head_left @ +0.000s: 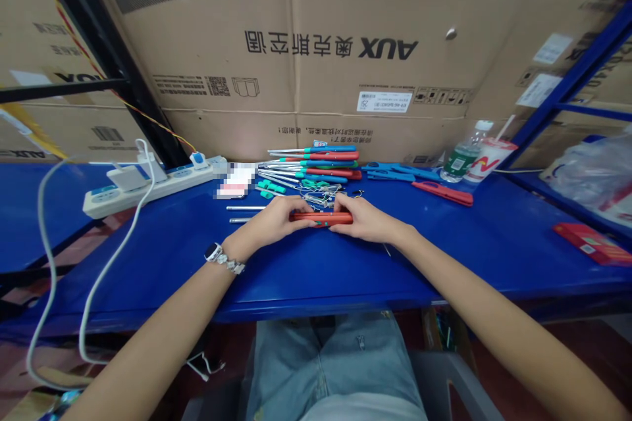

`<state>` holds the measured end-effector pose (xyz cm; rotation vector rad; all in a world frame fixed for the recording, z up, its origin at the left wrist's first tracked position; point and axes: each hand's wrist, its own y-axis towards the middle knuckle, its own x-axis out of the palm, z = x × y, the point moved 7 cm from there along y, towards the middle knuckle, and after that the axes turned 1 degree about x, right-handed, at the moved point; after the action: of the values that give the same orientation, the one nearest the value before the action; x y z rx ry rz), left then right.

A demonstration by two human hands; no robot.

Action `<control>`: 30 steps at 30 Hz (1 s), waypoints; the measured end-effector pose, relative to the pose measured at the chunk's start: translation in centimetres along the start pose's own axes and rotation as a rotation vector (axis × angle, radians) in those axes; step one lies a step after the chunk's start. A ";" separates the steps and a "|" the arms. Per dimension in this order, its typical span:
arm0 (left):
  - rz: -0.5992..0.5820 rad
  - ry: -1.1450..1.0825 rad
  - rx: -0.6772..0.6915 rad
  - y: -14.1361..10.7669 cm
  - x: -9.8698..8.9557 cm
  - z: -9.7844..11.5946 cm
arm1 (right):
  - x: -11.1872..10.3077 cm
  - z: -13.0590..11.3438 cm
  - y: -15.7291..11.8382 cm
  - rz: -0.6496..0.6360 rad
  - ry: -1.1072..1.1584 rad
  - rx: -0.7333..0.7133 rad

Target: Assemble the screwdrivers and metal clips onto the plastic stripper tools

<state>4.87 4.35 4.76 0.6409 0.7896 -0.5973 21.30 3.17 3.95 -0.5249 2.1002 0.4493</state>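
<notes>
My left hand (279, 220) and my right hand (363, 218) hold an orange-red plastic piece (323, 218) level between them, one at each end, fingers bent round it. Two thin metal rods (239, 208) lie beside my left hand. Just beyond the hands are small wired parts (320, 197) and green plastic pieces (270, 188). Farther back, several red, blue and green handles with metal rods (326, 163) lie in a pile. Whether the held piece has parts inside is hidden.
A white power strip (168, 184) with cables and a phone (238, 181) sit at the left. Blue pieces (390, 172), a red piece (444, 193), a bottle (461, 156), a paper cup (490, 159) and a red box (590, 243) are on the right. Cardboard (320, 79) stands behind the blue table (306, 276).
</notes>
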 end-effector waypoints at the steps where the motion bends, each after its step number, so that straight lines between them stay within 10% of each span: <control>1: 0.004 0.005 0.014 0.0 -0.1 0.0 | 0.1 0.0 -0.1 0.003 -0.014 -0.001; 23: 0.046 0.131 0.232 -0.3 -0.6 1.3 | 0.2 -2.0 -1.1 0.118 -0.260 -0.200; 30: 0.721 0.237 0.216 -2.5 -5.6 3.1 | -1.2 -0.8 -1.1 0.287 -0.055 -0.122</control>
<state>1.37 1.81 10.13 1.1396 0.6542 0.0598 21.97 2.04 5.27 -0.2760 2.1118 0.7511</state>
